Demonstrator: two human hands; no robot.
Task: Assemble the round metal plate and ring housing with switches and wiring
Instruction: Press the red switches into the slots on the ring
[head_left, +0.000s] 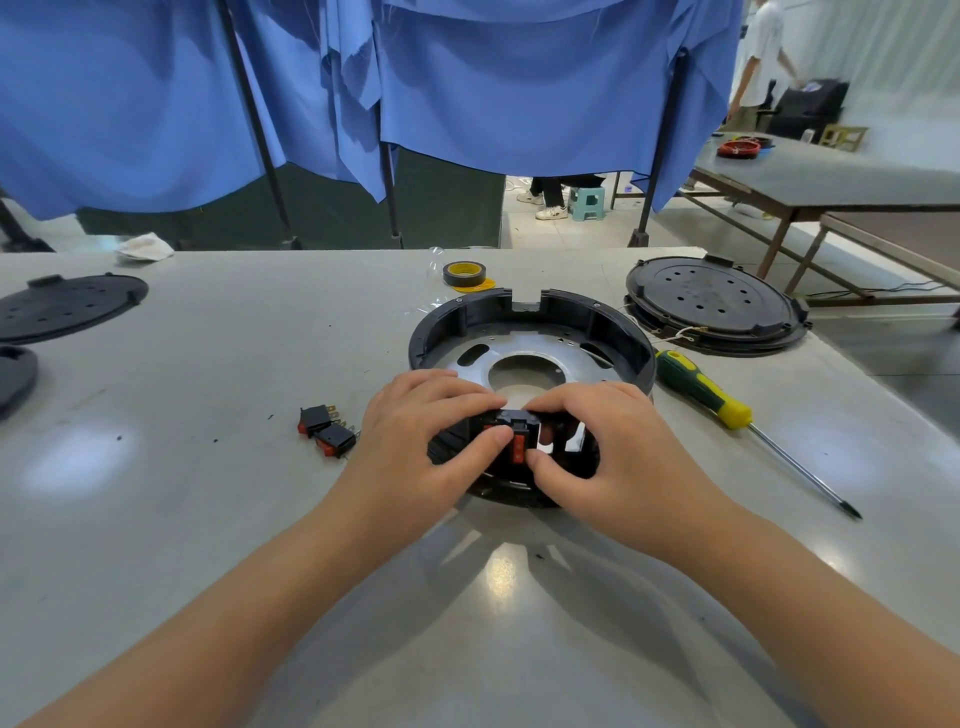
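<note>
Ring housing (530, 332), black, sits mid-table on the grey table (208, 519) with the round metal plate (524, 358) seated inside it. Left hand (421, 431) and right hand (608, 441) both grasp the near wall, fingers curled over its rim, thumbs pinching a red-faced switch (518, 446) at the wall's opening. Two spare switches (327, 430) lie left of the housing; a green-yellow screwdriver (727, 405) lies to its right.

We see blue curtains (467, 78) hanging on dark poles (260, 130) behind the grey table (208, 519). At right stand another long table (831, 176), a small green stool (586, 201) and pale floor tiles (566, 234).
</note>
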